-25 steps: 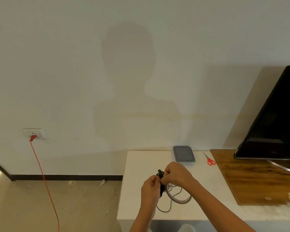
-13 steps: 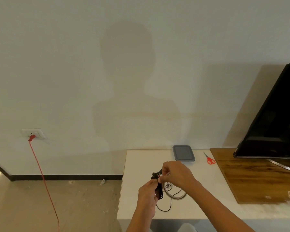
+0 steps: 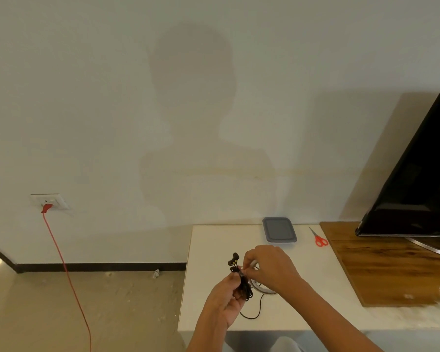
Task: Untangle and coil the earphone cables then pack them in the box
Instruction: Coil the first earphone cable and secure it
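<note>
While both hands are held over the white table (image 3: 214,250), the left hand (image 3: 222,302) has its fingers curled round a black bunch of earphone cable (image 3: 245,288). The right hand (image 3: 269,269) pinches the top of the bunch with its fingertips; the bit it pinches is too small to make out. The earbuds (image 3: 233,259) stick up at 9 o'clock from the right hand. A pale ring (image 3: 266,291) is half hidden under the right hand. The grey box (image 3: 279,229), lid on, sits at 1 o'clock from the hands, red scissors (image 3: 320,240) just beside it. The TV (image 3: 417,174) is cut off at 2 o'clock.
</note>
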{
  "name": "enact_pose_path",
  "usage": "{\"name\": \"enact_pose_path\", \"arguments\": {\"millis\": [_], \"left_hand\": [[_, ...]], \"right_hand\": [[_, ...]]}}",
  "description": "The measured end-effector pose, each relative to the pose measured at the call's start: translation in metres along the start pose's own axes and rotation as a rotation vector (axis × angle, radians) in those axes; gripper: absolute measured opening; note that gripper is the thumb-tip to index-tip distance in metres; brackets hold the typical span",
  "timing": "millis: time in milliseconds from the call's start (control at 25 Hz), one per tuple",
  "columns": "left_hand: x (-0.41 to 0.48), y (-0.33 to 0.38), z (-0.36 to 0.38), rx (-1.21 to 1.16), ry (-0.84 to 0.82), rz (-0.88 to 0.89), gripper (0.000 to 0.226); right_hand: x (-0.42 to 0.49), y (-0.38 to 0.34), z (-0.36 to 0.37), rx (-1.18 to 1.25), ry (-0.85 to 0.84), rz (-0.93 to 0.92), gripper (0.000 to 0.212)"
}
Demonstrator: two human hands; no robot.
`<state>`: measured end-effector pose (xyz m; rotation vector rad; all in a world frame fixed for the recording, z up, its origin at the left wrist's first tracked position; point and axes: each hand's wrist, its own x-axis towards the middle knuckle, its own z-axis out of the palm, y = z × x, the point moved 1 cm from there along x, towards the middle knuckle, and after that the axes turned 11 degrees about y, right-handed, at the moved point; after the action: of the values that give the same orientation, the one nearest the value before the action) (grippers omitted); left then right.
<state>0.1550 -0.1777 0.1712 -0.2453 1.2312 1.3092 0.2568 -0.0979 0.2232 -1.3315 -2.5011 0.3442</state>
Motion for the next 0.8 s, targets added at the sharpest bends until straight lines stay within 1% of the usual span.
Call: {"name": "enact_pose_path", "arguments": {"millis": [120,280,400,600,720,800], "left_hand": [[0.003,0.001,-0.001,0.078,0.009,0.049,0.014],[0.008,0.001,-0.006,0.157,-0.004,0.085,0.014],[0.006,0.003,-0.005,0.154,-0.020,0.122,0.014],[-0.005,0.005,0.001,0.135,-0.008,0.277,0.019],[-0.006,0.001,0.003,0.178,-0.005,0.383,0.025],[-0.005,0.000,0.003,0.217,0.013,0.434,0.023]], "right_hand": [[0.001,-0.004,0.001,-0.109,0.024,-0.044,0.020],[0.002,-0.002,0.003,-0.025,-0.020,0.006,0.019],[0.003,-0.001,-0.001,0.023,-0.025,0.032,0.017],[0.006,-0.007,-0.007,-0.016,-0.013,0.010,0.017],[0.005,-0.010,-0.008,-0.028,-0.024,0.005,0.019],[0.005,-0.010,-0.008,-0.025,-0.028,0.006,0.020]]}}
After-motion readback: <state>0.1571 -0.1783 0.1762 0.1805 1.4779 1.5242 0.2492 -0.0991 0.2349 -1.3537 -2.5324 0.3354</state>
